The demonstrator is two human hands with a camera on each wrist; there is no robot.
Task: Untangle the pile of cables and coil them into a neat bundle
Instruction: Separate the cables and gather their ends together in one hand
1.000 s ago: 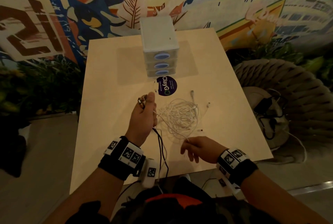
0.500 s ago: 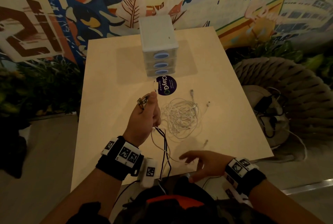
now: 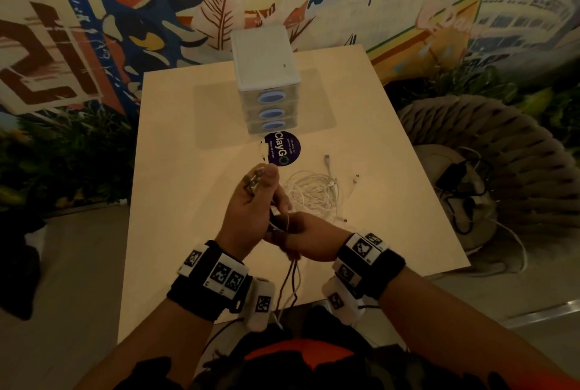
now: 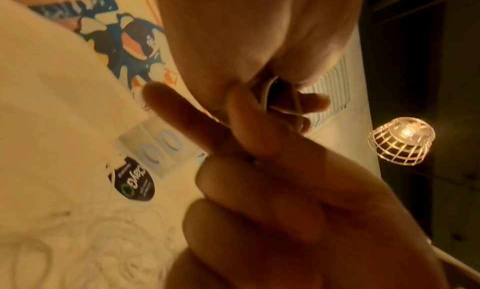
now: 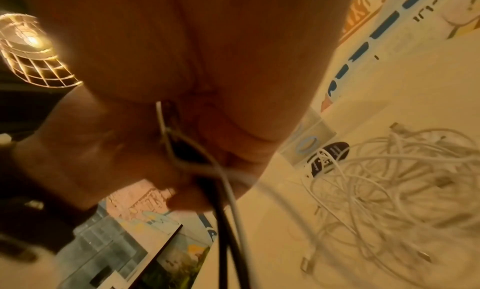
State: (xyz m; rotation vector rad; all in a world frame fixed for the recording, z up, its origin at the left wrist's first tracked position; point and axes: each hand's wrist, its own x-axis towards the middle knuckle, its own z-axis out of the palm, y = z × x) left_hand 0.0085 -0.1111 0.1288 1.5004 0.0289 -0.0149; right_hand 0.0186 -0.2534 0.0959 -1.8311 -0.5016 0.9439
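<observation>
The left hand [image 3: 251,204] was raised over the light wooden table [image 3: 188,201], its fingers curled round a small bundle of cables; metal connector ends [image 3: 252,180] were seen sticking out above the thumb. In the left wrist view a white cable [image 4: 267,92] was caught between thumb and fingers. Just beside it, and touching it, the right hand [image 3: 306,239] was closed on the same strands, a black cable [image 5: 223,221] and a white one being pinched together and left hanging down over the near table edge. To the right, the tangled pile of white cables [image 3: 314,195] lay flat on the table, close behind the hands, with loose plug ends [image 3: 328,160] spread toward the far side. A round dark ClayGo sticker [image 3: 282,151] and a white three-drawer box [image 3: 266,75] were set beyond the pile.

Compared with half a second before, the right hand had been brought up from the near table edge, where it was spread flat and holding nothing, to meet the left hand and take hold of the dangling strands. The left hand's hold and the pile were unchanged.
</observation>
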